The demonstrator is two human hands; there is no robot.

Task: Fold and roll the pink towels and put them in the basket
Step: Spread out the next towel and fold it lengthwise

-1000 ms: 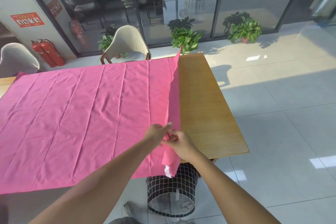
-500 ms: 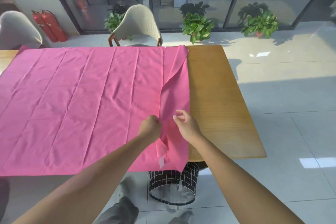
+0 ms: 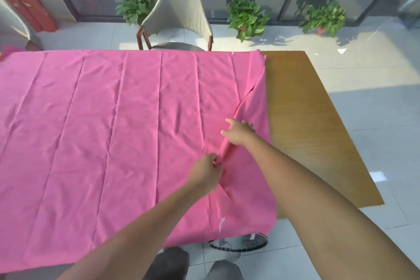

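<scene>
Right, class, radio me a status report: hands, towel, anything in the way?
Left hand pinching folded towel edge. Right hand gripping same fold farther up. Pink towel spread on table, not yet rolled. Basket under table edge, nothing blocking.

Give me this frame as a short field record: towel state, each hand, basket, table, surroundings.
towel: pink towel spread flat over most of the table, right edge folded over into a narrow strip
left hand: left hand pinches the folded edge near the person
right hand: right hand grips the same fold farther along
basket: basket on the floor under the near table edge, mostly hidden by the towel
table: wooden table, bare at the right
surroundings: beige chair at the far side
</scene>
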